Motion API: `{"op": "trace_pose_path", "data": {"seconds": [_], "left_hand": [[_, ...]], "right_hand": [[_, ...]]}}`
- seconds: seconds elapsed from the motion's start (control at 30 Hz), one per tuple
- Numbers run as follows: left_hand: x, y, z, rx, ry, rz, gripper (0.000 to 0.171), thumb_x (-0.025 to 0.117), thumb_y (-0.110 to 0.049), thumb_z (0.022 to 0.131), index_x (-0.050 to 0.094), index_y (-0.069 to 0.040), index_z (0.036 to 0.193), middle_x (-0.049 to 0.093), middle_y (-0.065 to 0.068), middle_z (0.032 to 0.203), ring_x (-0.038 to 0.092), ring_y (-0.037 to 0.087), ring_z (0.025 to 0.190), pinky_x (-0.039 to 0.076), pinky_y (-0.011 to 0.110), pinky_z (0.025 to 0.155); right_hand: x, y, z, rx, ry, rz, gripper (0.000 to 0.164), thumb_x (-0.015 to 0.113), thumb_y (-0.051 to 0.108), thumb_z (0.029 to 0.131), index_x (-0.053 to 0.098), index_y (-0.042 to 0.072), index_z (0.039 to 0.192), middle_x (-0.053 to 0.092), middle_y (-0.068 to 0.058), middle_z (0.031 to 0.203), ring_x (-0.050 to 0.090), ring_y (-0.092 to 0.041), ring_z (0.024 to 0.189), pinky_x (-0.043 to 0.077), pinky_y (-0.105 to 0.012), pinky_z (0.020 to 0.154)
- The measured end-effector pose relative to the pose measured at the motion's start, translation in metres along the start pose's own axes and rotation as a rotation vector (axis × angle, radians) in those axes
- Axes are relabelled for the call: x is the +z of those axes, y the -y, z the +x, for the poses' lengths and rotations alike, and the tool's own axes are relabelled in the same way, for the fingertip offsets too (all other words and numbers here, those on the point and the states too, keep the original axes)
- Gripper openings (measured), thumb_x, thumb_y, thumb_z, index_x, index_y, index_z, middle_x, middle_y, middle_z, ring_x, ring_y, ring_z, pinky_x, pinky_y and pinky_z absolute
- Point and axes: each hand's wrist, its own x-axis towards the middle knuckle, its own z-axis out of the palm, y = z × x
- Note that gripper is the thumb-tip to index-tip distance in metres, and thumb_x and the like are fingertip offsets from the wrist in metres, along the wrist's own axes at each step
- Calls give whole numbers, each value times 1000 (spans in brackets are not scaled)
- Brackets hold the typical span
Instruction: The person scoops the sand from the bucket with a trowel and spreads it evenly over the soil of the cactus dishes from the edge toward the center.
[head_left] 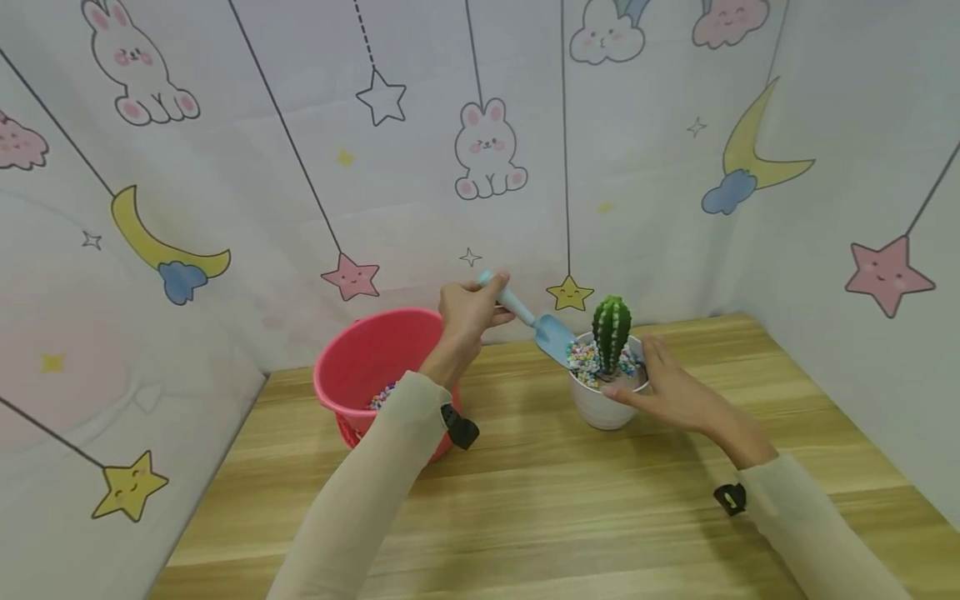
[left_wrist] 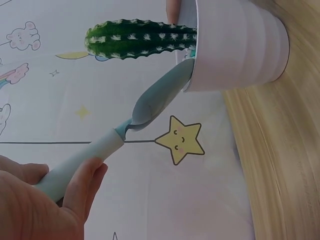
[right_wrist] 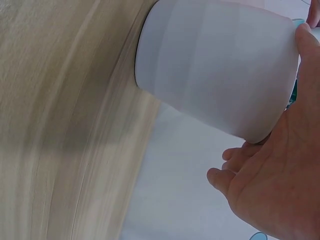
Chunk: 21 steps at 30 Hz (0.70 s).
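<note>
My left hand [head_left: 471, 312] grips the pale handle of a small light-blue trowel [head_left: 553, 337]. The trowel slants down to the right, its blade tip at the left rim of a white plant pot [head_left: 603, 410]. In the pot a green cactus [head_left: 612, 329] stands upright, with multicoloured beads [head_left: 583, 358] around its base, mostly on the left. My right hand [head_left: 667, 387] holds the pot at its right rim, thumb at the front and fingers behind. In the left wrist view, the blade [left_wrist: 160, 95] reaches over the rim beside the cactus [left_wrist: 140, 39].
A red bucket [head_left: 337, 379] with more beads [head_left: 381, 397] in its bottom stands to the left, partly hidden by my left arm. Pot and bucket both stand on a wood-grain table [head_left: 525, 500]. Behind the table hangs a printed white cloth [head_left: 420, 208].
</note>
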Motion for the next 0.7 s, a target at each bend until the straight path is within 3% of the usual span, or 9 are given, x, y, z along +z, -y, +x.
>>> {"op": "trace_pose_path", "data": {"seconds": [0.43, 0.7], "left_hand": [[11, -1, -3, 50, 7, -1, 38, 78, -29, 97, 72, 3, 116, 76, 17, 103, 82, 25, 81, 69, 30, 72], [16, -2, -5, 55, 25, 15, 41, 79, -29, 96, 72, 4, 119, 75, 16, 102, 80, 20, 76, 69, 30, 72]], "right_hand": [[-1, 1, 0, 34, 28, 10, 121, 61, 67, 98, -3, -13, 162, -4, -41, 169, 7, -60, 157, 23, -73, 127], [-2, 3, -1, 21, 21, 12, 118, 61, 66, 99, -1, -12, 163, 0, -40, 169, 15, -61, 156, 30, -72, 125]]}}
